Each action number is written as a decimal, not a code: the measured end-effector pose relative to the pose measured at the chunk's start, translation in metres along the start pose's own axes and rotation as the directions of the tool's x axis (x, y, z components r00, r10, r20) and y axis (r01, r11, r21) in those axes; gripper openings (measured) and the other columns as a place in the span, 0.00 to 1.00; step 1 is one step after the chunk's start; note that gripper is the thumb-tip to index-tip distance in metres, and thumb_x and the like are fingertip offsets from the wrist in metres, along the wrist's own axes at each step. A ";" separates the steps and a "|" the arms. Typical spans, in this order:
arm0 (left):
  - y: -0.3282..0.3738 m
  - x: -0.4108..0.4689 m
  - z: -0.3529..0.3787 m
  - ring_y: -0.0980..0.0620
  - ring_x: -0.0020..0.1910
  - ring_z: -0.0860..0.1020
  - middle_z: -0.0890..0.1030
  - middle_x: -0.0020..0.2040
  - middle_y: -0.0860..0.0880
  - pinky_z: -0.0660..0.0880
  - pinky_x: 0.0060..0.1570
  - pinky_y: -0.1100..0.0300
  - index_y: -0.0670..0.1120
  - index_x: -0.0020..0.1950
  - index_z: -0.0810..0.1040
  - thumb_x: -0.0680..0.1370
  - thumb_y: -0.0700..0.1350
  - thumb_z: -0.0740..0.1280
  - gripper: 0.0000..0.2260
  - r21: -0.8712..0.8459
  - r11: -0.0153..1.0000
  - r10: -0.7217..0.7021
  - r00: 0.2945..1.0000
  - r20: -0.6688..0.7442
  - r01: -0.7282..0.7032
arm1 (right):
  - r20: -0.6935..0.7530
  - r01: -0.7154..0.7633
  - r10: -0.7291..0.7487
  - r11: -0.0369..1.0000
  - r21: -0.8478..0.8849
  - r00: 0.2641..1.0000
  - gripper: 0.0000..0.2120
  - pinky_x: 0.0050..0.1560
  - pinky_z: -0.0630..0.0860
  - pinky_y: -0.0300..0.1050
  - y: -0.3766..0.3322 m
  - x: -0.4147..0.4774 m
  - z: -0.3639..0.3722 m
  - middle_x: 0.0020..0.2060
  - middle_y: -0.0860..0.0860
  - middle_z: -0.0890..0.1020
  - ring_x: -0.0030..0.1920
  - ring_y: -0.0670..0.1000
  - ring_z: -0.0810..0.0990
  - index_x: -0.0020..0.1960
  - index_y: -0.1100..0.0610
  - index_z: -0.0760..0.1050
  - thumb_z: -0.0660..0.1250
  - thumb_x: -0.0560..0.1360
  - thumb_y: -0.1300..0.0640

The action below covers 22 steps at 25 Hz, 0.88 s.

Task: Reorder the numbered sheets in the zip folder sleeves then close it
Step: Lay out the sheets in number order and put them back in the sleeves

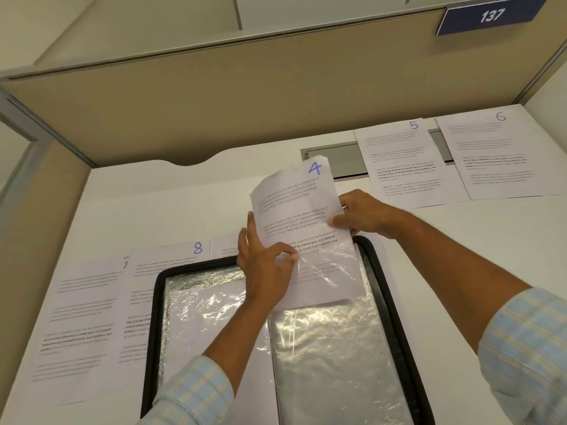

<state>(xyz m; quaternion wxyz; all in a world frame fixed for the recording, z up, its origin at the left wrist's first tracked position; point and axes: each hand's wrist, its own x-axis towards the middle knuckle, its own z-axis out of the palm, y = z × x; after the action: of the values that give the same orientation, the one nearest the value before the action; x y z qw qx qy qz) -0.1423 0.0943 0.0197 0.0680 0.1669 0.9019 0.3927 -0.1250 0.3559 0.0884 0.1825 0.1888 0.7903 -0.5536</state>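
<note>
An open black zip folder [389, 302] lies on the white desk, its clear plastic sleeves [322, 348] shining. The sheet numbered 4 [294, 197] stands half inside the top of the right-hand sleeve, its lower part under the plastic. My right hand [365, 214] pinches the sheet's right edge. My left hand [264, 265] pinches the sleeve's opening at the sheet's lower left. Sheets 5 [405, 161] and 6 [497, 151] lie flat at the back right. Sheets 7 [82, 317] and 8 [144, 286] lie at the left, partly under the folder.
A beige partition wall [214, 105] closes off the back of the desk, with a blue sign reading 137 [491, 16] at top right. A grey cable slot [334, 161] sits in the desk behind sheet 4. Another sheet [224, 245] peeks out behind the folder's top edge.
</note>
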 end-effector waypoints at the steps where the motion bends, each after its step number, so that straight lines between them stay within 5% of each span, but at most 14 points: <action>1: -0.001 0.002 -0.001 0.47 0.83 0.46 0.43 0.84 0.60 0.48 0.77 0.37 0.59 0.44 0.84 0.74 0.51 0.79 0.05 -0.013 1.000 0.002 1.000 0.003 -0.002 | 0.054 -0.008 0.011 0.998 -0.060 0.999 0.13 0.45 0.84 0.43 0.002 0.000 0.000 0.56 0.51 0.86 0.51 0.50 0.87 0.63 0.57 0.81 0.73 0.78 0.62; 5: 0.002 0.025 -0.010 0.44 0.83 0.53 0.44 0.85 0.55 0.52 0.78 0.33 0.60 0.65 0.80 0.76 0.52 0.77 0.19 -0.012 1.000 -0.025 0.999 -0.025 0.024 | 0.151 -0.065 0.083 0.990 -0.123 0.985 0.13 0.58 0.84 0.51 0.018 -0.005 0.002 0.57 0.48 0.87 0.56 0.52 0.86 0.63 0.54 0.82 0.74 0.78 0.59; 9: 0.010 0.082 -0.021 0.44 0.84 0.51 0.52 0.85 0.48 0.47 0.77 0.37 0.55 0.81 0.63 0.82 0.54 0.68 0.28 0.228 0.966 0.129 0.992 -0.007 -0.124 | 0.177 -0.061 0.062 0.998 -0.011 0.982 0.13 0.56 0.85 0.53 0.030 -0.015 0.004 0.55 0.48 0.88 0.54 0.52 0.87 0.64 0.52 0.80 0.72 0.80 0.58; 14: 0.021 0.136 -0.016 0.47 0.71 0.74 0.80 0.69 0.51 0.55 0.70 0.44 0.54 0.74 0.73 0.87 0.52 0.58 0.16 0.327 0.918 0.074 0.907 0.414 -0.224 | 0.025 -0.076 0.072 0.969 0.236 0.997 0.13 0.54 0.85 0.54 0.041 -0.024 0.012 0.54 0.50 0.88 0.52 0.53 0.88 0.63 0.54 0.79 0.72 0.80 0.53; 19: 0.019 0.134 -0.008 0.50 0.58 0.80 0.84 0.57 0.55 0.68 0.67 0.45 0.55 0.59 0.84 0.84 0.47 0.64 0.10 0.312 0.926 0.028 0.863 0.504 -0.213 | -0.131 -0.138 0.185 0.943 0.301 0.974 0.14 0.49 0.86 0.57 0.076 -0.037 0.021 0.50 0.59 0.85 0.45 0.57 0.86 0.60 0.56 0.78 0.76 0.77 0.60; 22: 0.018 0.116 -0.008 0.55 0.53 0.79 0.83 0.49 0.59 0.64 0.67 0.49 0.57 0.57 0.85 0.82 0.50 0.69 0.07 0.288 0.925 0.067 0.853 0.518 -0.248 | -0.203 -0.105 0.187 0.928 0.357 0.961 0.12 0.51 0.86 0.61 0.087 -0.045 0.030 0.50 0.60 0.86 0.46 0.62 0.87 0.59 0.58 0.79 0.73 0.77 0.64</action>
<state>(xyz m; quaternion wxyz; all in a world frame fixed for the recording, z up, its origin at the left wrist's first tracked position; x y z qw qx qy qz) -0.2485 0.1415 0.0396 0.2353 0.3463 0.8908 0.1763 -0.0401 0.3511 0.0310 0.0937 0.3400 0.6813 -0.6414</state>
